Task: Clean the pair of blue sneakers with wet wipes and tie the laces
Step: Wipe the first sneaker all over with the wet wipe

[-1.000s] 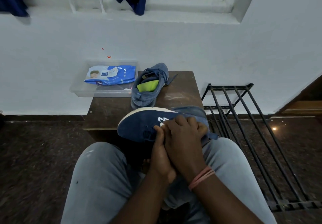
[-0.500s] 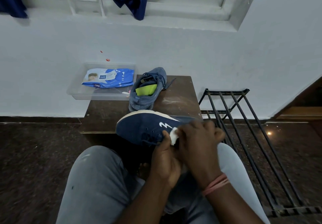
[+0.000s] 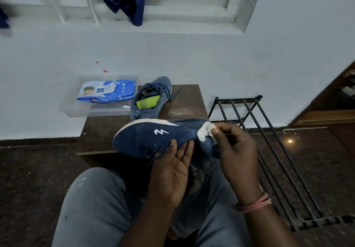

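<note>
White wall behind the worktop (image 3: 184, 100), your left hand (image 3: 172, 170) gripping the sneaker (image 3: 153, 139), your right hand (image 3: 234, 148) pinching a wipe (image 3: 205, 133) against its heel.

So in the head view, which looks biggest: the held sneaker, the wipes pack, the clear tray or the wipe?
1. Held sneaker, though it is nearest the camera.
2. Clear tray.
3. Wipes pack, inside the tray.
4. Wipe.

Left hand (image 3: 173, 171) holds sneaker (image 3: 153, 139); right hand (image 3: 233, 150) pinches wipe (image 3: 205, 132).
</note>
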The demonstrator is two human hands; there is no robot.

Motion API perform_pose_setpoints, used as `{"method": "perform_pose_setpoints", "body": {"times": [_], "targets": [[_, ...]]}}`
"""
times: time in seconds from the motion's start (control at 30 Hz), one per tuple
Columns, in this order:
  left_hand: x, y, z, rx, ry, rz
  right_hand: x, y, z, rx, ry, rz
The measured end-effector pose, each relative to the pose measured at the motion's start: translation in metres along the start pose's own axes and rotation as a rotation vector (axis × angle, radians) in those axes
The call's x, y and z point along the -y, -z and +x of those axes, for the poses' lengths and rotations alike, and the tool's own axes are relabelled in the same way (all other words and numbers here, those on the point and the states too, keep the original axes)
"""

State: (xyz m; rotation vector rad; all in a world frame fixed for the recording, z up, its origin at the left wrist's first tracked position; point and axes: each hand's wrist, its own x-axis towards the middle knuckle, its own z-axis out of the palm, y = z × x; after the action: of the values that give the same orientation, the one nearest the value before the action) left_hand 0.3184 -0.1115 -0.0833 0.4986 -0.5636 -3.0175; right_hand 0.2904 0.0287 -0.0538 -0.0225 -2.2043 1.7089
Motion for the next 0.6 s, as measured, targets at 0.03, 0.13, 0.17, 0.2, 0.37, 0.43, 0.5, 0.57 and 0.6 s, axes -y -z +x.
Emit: {"method": "perform_pose_setpoints", "body": {"times": [0.03, 0.13, 0.17, 0.2, 0.37, 0.43, 0.5, 0.57, 0.6], "targets": [[-0.001, 0.000, 0.003, -0.003, 0.002, 0.002, -0.003, -0.003, -0.002, 0.001, 0.002, 0.004], [0.003, 0.001, 0.013, -0.025, -0.001, 0.056, -0.015, -0.012, -0.008, 0.041, -0.016, -0.028], [0.005, 0.002, 0.014, -0.026, -0.008, 0.080, -0.019, -0.013, -0.010, 0.045, -0.027, -0.038], [0.007, 0.002, 0.016, -0.029, -0.016, 0.098, -0.022, -0.014, -0.011, 0.037, -0.036, -0.039], [0.011, -0.001, 0.019, -0.087, -0.080, 0.187, -0.024, -0.016, -0.012, -0.003, -0.057, -0.033], [0.013, -0.002, 0.018, -0.092, -0.087, 0.297, -0.024, -0.018, -0.012, -0.019, -0.055, -0.043], [0.018, -0.008, 0.014, -0.070, -0.080, 0.393, -0.024, -0.019, -0.012, -0.008, -0.038, -0.083], [0.024, -0.012, 0.010, -0.043, -0.069, 0.417, -0.023, -0.016, -0.012, 0.047, 0.013, -0.171], [0.026, -0.013, 0.010, -0.041, -0.070, 0.409, -0.023, -0.014, -0.011, 0.078, 0.048, -0.221]]}}
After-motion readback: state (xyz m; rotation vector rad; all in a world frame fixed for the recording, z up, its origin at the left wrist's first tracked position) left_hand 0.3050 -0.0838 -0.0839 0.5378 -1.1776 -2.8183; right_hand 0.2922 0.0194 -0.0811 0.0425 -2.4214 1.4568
